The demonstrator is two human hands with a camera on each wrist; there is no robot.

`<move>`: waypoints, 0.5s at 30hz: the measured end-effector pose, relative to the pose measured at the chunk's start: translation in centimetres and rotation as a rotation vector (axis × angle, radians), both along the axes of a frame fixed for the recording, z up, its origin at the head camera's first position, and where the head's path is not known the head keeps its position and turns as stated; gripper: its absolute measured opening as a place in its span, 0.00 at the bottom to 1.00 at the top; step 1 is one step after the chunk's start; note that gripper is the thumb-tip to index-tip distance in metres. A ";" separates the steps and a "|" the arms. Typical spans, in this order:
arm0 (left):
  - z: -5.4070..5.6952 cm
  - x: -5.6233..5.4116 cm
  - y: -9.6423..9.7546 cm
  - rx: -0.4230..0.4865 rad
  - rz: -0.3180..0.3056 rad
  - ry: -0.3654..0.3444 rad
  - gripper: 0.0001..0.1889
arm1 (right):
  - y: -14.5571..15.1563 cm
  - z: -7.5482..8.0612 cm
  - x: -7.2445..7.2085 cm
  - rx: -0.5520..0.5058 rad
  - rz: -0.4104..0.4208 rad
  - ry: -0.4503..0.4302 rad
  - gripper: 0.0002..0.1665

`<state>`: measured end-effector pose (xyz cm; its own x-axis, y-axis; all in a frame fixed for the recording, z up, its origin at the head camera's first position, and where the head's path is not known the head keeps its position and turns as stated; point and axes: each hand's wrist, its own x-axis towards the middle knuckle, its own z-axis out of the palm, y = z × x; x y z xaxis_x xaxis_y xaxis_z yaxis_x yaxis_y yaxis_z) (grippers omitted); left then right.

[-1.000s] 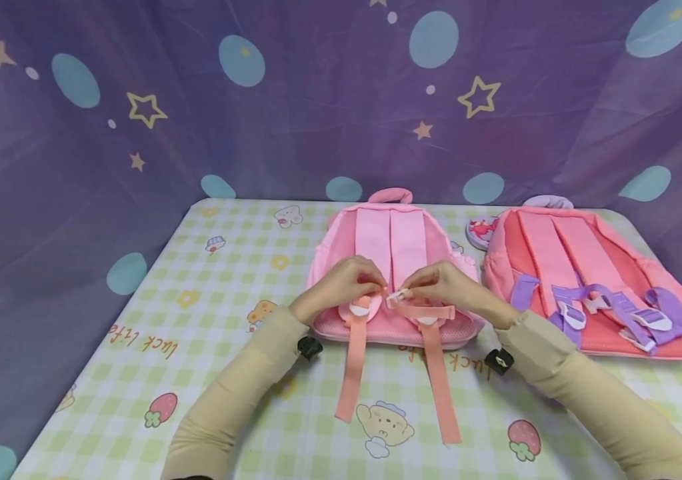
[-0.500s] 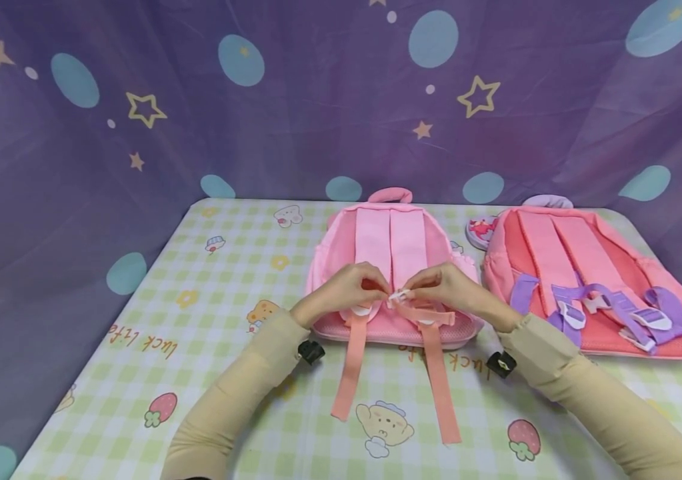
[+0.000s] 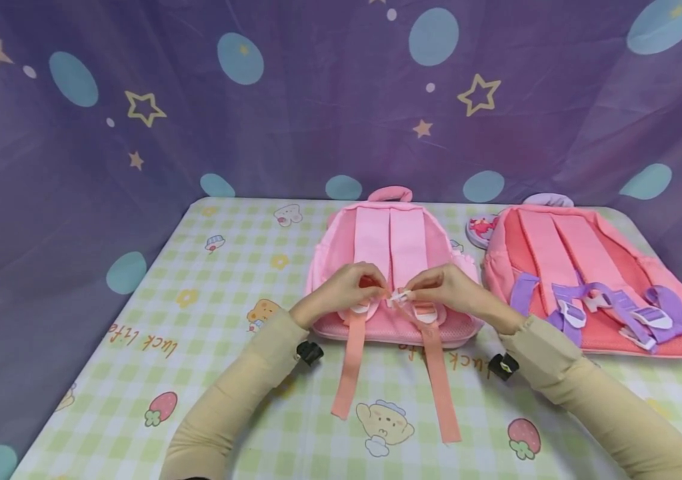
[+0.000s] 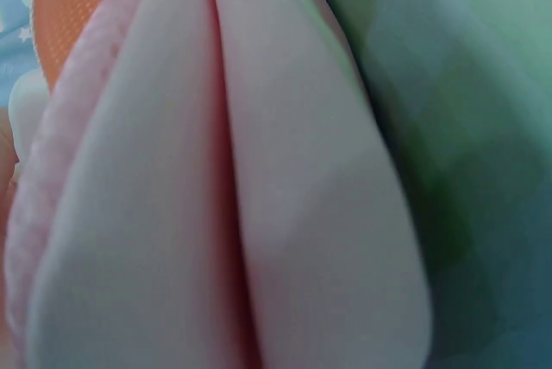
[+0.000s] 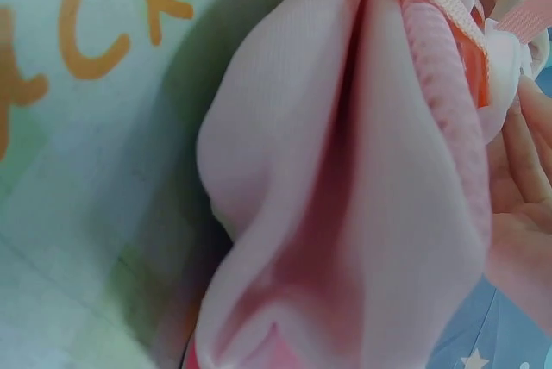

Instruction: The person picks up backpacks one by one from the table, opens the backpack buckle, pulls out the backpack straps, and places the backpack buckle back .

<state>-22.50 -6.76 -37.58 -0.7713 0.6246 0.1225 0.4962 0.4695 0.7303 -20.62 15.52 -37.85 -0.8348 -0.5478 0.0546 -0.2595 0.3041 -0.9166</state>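
A pink backpack (image 3: 341,250) lies with its shoulder straps facing up. Over its lower part, in the head view, my left hand (image 3: 347,287) and right hand (image 3: 455,293) meet at a small white buckle (image 3: 399,297). The left thumb and fingers pinch its left side; the right thumb and fingertips grip its right side. Whether the buckle's halves are joined cannot be made out. Two orange straps (image 3: 349,367) hang from white adjusters (image 3: 427,313) toward me. The right wrist view shows part of my right hand beside a white plastic piece (image 5: 504,71); the left wrist view mostly shows the bag's underside (image 4: 319,171).
To the right lies a coral backpack (image 3: 593,247) with purple straps (image 3: 617,310) and white buckles. A round crab-print piece (image 3: 482,231) sits by its upper left side. The checked tablecloth (image 3: 215,360) spreads around both bags; a purple curtain (image 3: 317,120) hangs behind.
My left hand has shifted slightly right, in to the white buckle. The orange webbing end sticking out to the right below my right hand has gone from view. My right hand stays nearly still.
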 end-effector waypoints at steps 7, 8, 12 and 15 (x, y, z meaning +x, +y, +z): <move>0.1 0.1 0.0 -0.014 -0.005 0.019 0.04 | 0.4 -0.2 0.1 -0.013 -0.007 0.042 0.10; 0.1 0.1 0.0 -0.016 -0.005 0.023 0.04 | 0.4 -0.2 0.2 -0.017 -0.003 0.048 0.09; 0.0 0.1 0.0 -0.024 -0.001 0.034 0.04 | 0.6 -0.3 0.3 -0.013 0.006 0.070 0.09; 0.0 0.1 0.0 -0.023 0.005 0.031 0.03 | 0.6 -0.1 0.6 -0.005 0.004 0.063 0.10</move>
<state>-22.38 -6.76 -37.58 -0.7705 0.6237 0.1318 0.5159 0.4886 0.7037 -20.06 16.17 -37.99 -0.8276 -0.5505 0.1100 -0.3180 0.2983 -0.8999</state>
